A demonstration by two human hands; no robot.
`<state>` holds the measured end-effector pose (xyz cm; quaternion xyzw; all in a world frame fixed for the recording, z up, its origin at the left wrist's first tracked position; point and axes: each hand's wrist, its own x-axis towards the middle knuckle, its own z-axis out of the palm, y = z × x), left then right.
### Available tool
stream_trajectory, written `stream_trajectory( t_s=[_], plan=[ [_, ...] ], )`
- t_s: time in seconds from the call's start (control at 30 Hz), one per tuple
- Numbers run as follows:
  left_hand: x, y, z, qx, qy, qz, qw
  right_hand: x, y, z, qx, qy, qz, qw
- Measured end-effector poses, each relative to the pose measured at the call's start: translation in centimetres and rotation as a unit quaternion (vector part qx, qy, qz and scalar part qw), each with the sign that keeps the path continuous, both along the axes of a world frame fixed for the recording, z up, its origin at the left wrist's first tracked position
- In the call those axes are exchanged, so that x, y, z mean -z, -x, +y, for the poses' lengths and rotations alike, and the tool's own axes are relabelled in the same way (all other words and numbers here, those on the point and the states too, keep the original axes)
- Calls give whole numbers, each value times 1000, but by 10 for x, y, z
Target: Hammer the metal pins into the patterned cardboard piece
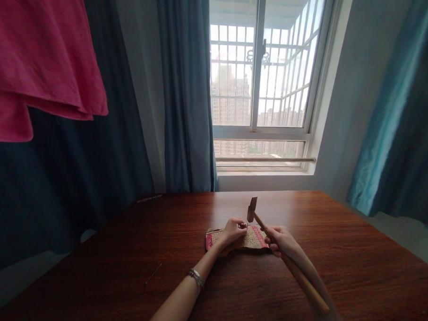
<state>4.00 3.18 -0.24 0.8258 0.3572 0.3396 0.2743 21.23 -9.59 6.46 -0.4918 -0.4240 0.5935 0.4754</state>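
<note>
In my right hand (281, 241) is a hammer (306, 284), gripped partway along its wooden handle. Its head is raised above the cloth, to the right of my left hand. My left hand (233, 229) is closed in a pinch over a patterned cloth pad (254, 237) in pink and cream with dark dots. Between its fingertips is a small dark reddish thing, too small to name. The pad lies flat on the wooden table, partly covered by my left hand and wrist.
A thin metal rod (153, 274) lies on the brown table (109, 278) at the left. Something slim (149, 198) rests at the far left edge. Behind the table are a barred window (258, 83) and blue curtains (186, 95). A pink cloth (43, 64) hangs at upper left.
</note>
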Motion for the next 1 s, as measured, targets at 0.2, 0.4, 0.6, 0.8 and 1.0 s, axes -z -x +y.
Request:
stream_trajectory(
  t_s=[0.2, 0.4, 0.6, 0.8, 1.0],
  plan=[
    [0, 1, 0, 7, 3, -6, 1000, 0, 3, 0, 0, -7, -6, 1000],
    [2, 0, 0, 7, 8, -17, 1000, 1, 2, -1, -7, 5, -13, 1000],
    [2, 0, 1, 2, 7, -8, 1000, 3, 3, 1, -3, 17, -36, 999],
    [0, 1, 0, 2, 14, -14, 1000, 6, 2, 3, -7, 25, -37, 999],
    [3, 1, 1, -12, 6, -24, 1000, 4, 4, 2, -1, -9, -13, 1000]
  ],
)
